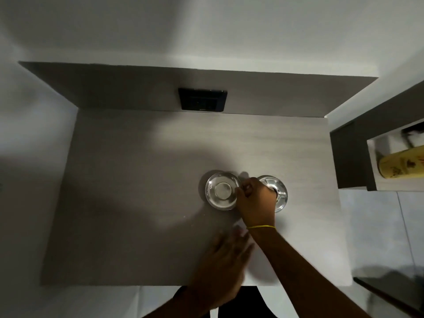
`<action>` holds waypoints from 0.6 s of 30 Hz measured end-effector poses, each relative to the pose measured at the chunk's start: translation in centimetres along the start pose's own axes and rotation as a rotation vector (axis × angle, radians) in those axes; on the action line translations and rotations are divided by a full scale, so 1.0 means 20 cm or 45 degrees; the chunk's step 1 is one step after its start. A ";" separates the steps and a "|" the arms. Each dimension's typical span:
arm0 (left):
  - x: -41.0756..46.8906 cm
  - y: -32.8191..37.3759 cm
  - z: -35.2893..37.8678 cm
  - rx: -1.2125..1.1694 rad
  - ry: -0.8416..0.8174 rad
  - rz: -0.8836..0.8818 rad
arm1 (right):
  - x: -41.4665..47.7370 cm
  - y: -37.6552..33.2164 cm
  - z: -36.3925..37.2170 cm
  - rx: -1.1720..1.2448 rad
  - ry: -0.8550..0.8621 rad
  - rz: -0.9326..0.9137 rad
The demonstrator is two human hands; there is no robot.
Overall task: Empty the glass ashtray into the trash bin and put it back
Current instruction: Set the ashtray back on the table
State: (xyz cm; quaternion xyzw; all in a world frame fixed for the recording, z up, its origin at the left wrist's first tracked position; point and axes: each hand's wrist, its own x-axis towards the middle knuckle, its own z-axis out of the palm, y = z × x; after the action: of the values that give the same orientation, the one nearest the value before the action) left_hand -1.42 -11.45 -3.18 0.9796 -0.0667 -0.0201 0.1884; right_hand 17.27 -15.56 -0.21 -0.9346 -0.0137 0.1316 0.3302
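Grey table (pixel 128 203) sits in a white corner w/ a black wall plate (pixel 202 99) at the back. Two round glass dishes rest on it. Right hand (pixel 256 199) is curled, fingertips pinching the rim of the left glass dish (pixel 221 191), which sits flat just left of the grip. That dish looks clean inside. Second glass dish (pixel 281 191) is just right of the grip, partly hidden under the hand; can't tell which one is the ashtray. Thin yellow band (pixel 261 226) goes round the right wrist. Left hand (pixel 223 269) is nearer the person than the grip, fingers spread, holding nothing, blurry, over the table's near edge. Yellow can (pixel 400 165) lies on a shelf far right of the grip.
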 end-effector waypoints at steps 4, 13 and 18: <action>-0.19 -0.28 -0.06 -0.032 0.146 -0.337 | -0.01 -0.01 -0.07 0.023 0.083 -0.037; -0.03 -0.68 -0.11 0.078 0.229 -0.600 | 0.01 0.09 -0.27 -0.586 -0.248 -0.128; 0.01 -0.70 -0.10 0.117 0.242 -0.612 | 0.04 0.06 -0.28 -0.694 -0.378 -0.171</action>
State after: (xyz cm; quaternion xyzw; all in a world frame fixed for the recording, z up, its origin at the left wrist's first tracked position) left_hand 0.60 2.03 -6.56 0.9723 0.1853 0.0310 0.1388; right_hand 19.46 -19.75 3.05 -0.9563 -0.1582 0.2359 0.0699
